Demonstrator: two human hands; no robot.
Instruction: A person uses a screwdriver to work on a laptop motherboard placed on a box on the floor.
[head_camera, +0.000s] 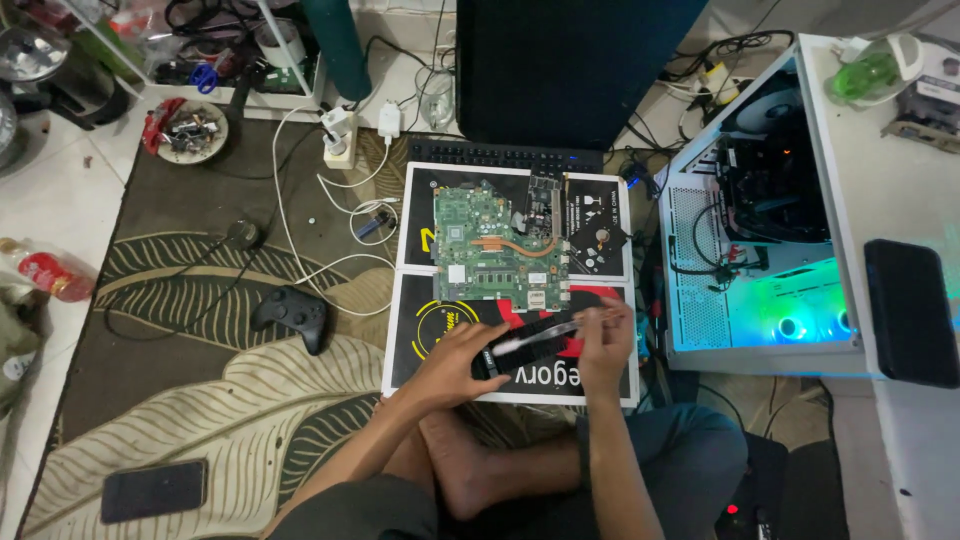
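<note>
While the left hand (462, 352) is curled around a small black component (487, 362) and presses it down on the black-and-white box (440, 320), a thin silver strip (540, 334) is pinched by its upper end between the fingertips of the right hand (605, 335). Just beyond the hands, on the same box, a green laptop motherboard (490, 250) is laid flat, with a black game controller (292, 312) left on the leaf-patterned rug (200, 400) and an open white computer case (745, 220) lit up at the right.
</note>
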